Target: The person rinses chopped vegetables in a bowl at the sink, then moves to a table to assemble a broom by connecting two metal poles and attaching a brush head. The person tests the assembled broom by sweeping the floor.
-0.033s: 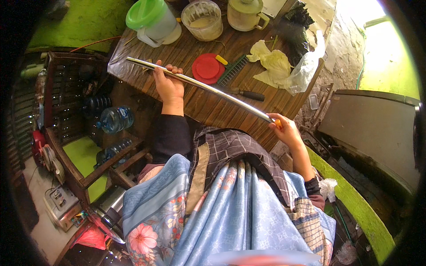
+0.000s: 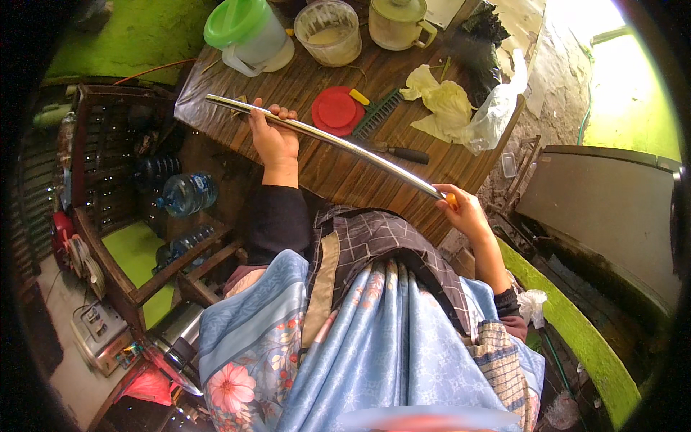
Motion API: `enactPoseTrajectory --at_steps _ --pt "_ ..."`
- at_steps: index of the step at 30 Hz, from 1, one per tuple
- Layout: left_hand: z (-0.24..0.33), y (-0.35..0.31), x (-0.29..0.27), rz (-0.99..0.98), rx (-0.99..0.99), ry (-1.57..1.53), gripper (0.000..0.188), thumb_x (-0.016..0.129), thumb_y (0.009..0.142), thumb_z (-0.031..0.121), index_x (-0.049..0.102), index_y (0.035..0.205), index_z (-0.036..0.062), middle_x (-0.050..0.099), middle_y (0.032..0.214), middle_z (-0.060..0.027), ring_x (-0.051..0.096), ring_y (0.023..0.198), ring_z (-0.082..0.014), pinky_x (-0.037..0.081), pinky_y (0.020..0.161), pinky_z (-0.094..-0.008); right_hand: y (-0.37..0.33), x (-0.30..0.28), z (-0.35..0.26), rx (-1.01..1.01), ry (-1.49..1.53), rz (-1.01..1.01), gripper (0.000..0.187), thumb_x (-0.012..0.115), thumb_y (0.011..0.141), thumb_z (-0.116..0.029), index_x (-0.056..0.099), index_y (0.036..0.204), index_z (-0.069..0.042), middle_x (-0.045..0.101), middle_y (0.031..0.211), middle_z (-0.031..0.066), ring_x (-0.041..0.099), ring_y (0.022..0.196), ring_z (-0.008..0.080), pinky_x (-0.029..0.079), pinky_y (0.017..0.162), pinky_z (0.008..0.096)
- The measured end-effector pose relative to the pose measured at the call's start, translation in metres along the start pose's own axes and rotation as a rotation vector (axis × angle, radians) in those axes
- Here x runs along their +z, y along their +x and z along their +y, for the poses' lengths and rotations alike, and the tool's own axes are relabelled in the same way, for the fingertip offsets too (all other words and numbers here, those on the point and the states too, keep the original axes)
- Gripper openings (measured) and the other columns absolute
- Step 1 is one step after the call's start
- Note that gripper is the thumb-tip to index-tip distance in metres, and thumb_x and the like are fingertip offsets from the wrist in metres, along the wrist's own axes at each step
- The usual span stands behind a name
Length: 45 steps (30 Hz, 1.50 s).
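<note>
A long shiny metal tube (image 2: 360,153) slants across in front of me, over the near part of the wooden table (image 2: 345,176). Near its far-left end my left hand (image 2: 277,147) is wrapped round it, thumb up and fingers curled over. My right hand (image 2: 469,216) grips the near-right end, where a small orange piece (image 2: 451,201) shows between the fingers; I cannot tell whether it belongs to the tube. Beyond the tube lie a red round lid-like disc (image 2: 335,109), a dark green comb-like tool (image 2: 379,114) and a tool with a black handle (image 2: 409,154).
A green-lidded jug (image 2: 248,36), a clear tub (image 2: 327,34) and a lidded pitcher (image 2: 398,21) stand at the table's back. Pale leaves (image 2: 440,104) and a plastic bag (image 2: 497,115) lie at right. Water bottles (image 2: 188,194) sit left; a grey cabinet (image 2: 601,216) stands right.
</note>
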<state>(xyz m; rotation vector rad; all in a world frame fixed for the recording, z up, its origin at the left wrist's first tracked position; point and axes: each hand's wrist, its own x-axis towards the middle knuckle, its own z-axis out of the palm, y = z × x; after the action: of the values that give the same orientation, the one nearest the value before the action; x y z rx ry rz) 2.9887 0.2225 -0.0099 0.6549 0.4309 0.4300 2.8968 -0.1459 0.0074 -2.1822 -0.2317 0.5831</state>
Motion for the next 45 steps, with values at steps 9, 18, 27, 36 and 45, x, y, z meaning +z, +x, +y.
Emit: enactPoseTrajectory --at_steps 9,18,27,36,45 --pt "-0.007 0.005 0.003 0.067 -0.047 -0.038 0.024 0.035 0.096 0.033 0.043 0.108 0.0135 0.039 0.069 -0.0008 0.036 0.057 -0.0103 0.035 0.057 -0.0295 -0.013 0.018 -0.015 0.022 0.147 -0.040 0.029 0.063 0.081 -0.013 0.056 0.109 -0.011 0.050 0.059 0.0059 0.045 0.052 0.0106 0.040 0.050 0.0263" --pt "-0.002 0.020 0.005 -0.240 -0.205 -0.243 0.033 0.037 0.094 0.041 0.048 0.100 0.0107 0.035 0.061 0.0014 0.031 0.051 -0.0074 0.030 0.052 -0.0250 -0.026 0.027 -0.037 0.129 0.289 -0.130 0.029 0.065 0.079 -0.018 0.055 0.103 -0.005 0.059 0.072 0.0047 0.053 0.061 0.0119 0.044 0.056 0.0249" --pt "-0.021 -0.001 0.033 -0.017 -0.219 -0.050 0.025 0.048 0.092 0.033 0.042 0.091 0.0090 0.037 0.059 -0.0002 0.037 0.048 -0.0098 0.035 0.047 -0.0275 0.003 0.020 -0.038 0.165 0.359 -0.198 0.032 0.061 0.083 -0.019 0.051 0.110 -0.005 0.063 0.083 0.0073 0.059 0.067 0.0165 0.048 0.059 0.0272" --pt "0.007 -0.016 0.066 0.122 0.015 0.117 0.024 0.045 0.092 0.032 0.038 0.082 0.0121 0.034 0.057 0.0022 0.030 0.043 -0.0082 0.030 0.043 -0.0237 0.040 0.052 -0.055 -0.283 -0.108 0.150 0.046 0.058 0.078 -0.009 0.045 0.122 -0.009 0.060 0.084 0.0137 0.060 0.073 0.0330 0.049 0.068 0.0398" --pt "0.038 -0.010 0.079 -0.702 -0.358 -0.575 0.028 0.042 0.093 0.038 0.048 0.086 0.0110 0.029 0.055 0.0041 0.026 0.042 -0.0052 0.026 0.044 -0.0206 0.030 0.029 -0.081 0.261 1.235 -0.823 0.048 0.063 0.082 -0.024 0.045 0.123 -0.006 0.047 0.061 -0.0018 0.042 0.046 0.0060 0.033 0.040 0.0181"
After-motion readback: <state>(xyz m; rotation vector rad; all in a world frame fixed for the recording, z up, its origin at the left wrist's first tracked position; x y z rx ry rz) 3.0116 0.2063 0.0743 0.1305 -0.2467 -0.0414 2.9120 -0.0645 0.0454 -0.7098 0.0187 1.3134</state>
